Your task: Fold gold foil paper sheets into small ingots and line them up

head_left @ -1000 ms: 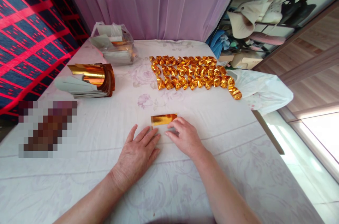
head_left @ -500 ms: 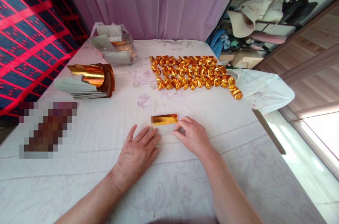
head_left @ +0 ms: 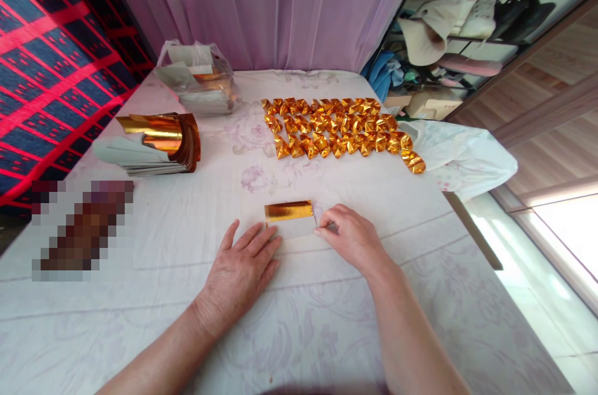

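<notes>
A sheet of gold foil paper [head_left: 288, 210] lies on the table in front of me, with a shiny gold band along its far side and a pale part nearer me. My left hand [head_left: 245, 264] rests flat, fingers spread, its fingertips on the sheet's near left corner. At the right edge, my right hand [head_left: 350, 236] has thumb and forefinger pinched together on the paper's border. Farther back, several folded gold foil pieces [head_left: 343, 127] stand in rows.
A curled stack of gold foil sheets [head_left: 159, 142] stands at the left, before a clear plastic bag [head_left: 200, 80] of more sheets. A white plastic bag [head_left: 467, 155] hangs at the table's right edge. A blurred-out patch [head_left: 86, 227] covers the left side.
My right hand has slid a little to the right, out to the edge of the foil paper. The left hand stays flat in its place.
</notes>
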A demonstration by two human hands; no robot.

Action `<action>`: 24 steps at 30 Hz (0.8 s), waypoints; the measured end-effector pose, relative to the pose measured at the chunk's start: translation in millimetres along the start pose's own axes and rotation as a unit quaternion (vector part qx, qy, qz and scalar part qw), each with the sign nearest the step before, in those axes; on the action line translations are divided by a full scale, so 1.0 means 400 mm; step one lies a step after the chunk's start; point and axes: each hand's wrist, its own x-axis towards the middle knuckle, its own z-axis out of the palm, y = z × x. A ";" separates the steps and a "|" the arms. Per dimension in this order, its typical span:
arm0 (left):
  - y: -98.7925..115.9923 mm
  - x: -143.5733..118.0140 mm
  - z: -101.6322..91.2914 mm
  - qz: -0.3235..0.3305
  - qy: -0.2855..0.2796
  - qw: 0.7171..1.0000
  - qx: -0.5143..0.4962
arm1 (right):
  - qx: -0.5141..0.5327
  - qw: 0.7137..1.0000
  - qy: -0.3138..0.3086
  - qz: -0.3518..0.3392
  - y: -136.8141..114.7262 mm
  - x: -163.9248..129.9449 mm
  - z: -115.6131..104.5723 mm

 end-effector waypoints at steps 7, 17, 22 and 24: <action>-0.001 -0.001 0.000 0.001 -0.003 1.000 -0.001 | 0.078 0.997 0.000 0.012 0.033 0.000 -0.004; 0.007 -0.001 0.005 -0.010 -0.001 1.000 0.012 | 0.143 0.985 0.036 -0.087 -0.041 0.003 0.049; 0.015 0.007 0.005 -0.015 -0.017 0.999 0.026 | 0.101 0.991 0.032 -0.083 -0.046 0.005 0.071; 0.018 0.012 0.005 -0.016 -0.030 0.999 0.030 | 0.099 0.992 0.026 -0.079 -0.046 0.006 0.072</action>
